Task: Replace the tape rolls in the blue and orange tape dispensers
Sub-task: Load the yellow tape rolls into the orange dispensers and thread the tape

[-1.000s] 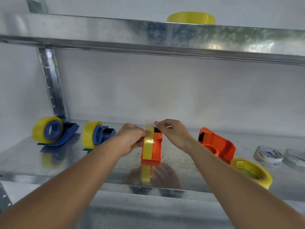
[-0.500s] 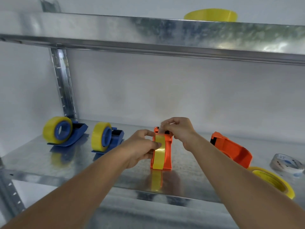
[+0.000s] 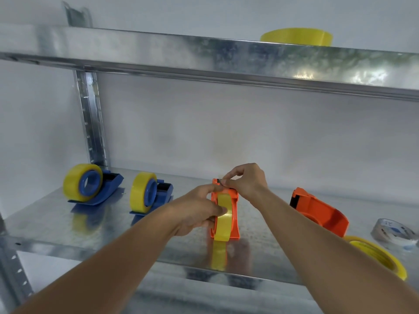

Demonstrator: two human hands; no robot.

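Note:
An orange tape dispenser [image 3: 235,225] stands on the metal shelf [image 3: 56,223] with a yellow tape roll [image 3: 223,219] in it. My left hand [image 3: 197,211] grips the roll and the dispenser's left side, thumb on the tape. My right hand [image 3: 246,180] pinches the tape end at the dispenser's far cutter end. Two blue dispensers [image 3: 90,185] [image 3: 150,193] with yellow rolls stand at the left. A second orange dispenser [image 3: 319,210] without a roll sits at the right.
A loose yellow roll [image 3: 383,257] lies at the right shelf edge, beside a clear roll [image 3: 393,232] with a printed core. Another yellow roll [image 3: 297,36] lies on the upper shelf [image 3: 204,55]. A metal upright [image 3: 91,123] stands at the back left.
The view has shifted left and closer. My right hand has brought the tape end down from above the roll onto the dispenser's cutter end. My left hand keeps its hold.

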